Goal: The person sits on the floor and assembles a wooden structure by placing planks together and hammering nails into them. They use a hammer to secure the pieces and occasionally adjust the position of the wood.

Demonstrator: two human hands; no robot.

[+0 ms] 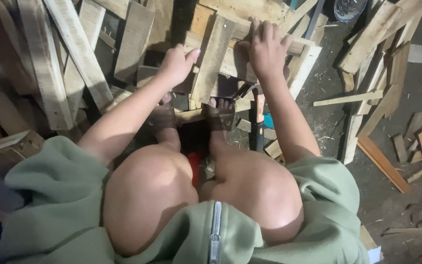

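Observation:
I sit low, knees bare, green sleeves at both sides. A wooden pallet frame (pixel 221 49) of nailed slats stands in front of my feet. My left hand (pixel 176 63) grips the left side of an upright slat (pixel 210 63) of that frame. On the frame's top rail, my right hand (pixel 265 49) lies flat with fingers spread. A hammer (pixel 257 122) with a dark handle stands beside my right leg, touched by neither hand.
Loose planks (pixel 59 54) lean in a heap at the left. More boards and offcuts (pixel 382 93) lie scattered on the dusty concrete floor at the right. A red object (pixel 194 164) shows between my legs.

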